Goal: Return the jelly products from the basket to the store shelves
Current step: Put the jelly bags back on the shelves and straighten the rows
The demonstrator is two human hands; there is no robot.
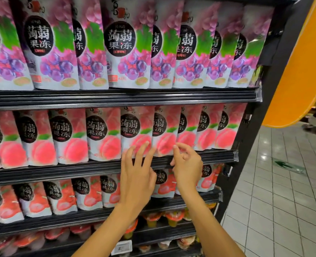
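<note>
1. Left hand (136, 175): fingers spread flat, holding nothing, tips on a peach jelly pouch (135, 132) in the middle shelf (60, 171) row. Too hard a push could tip neighbours.
2. Right hand (187, 164): fingers loosely curled, empty, at next pouch (164, 130); snagging could drag it off the edge.
3. Basket not visible.
</note>
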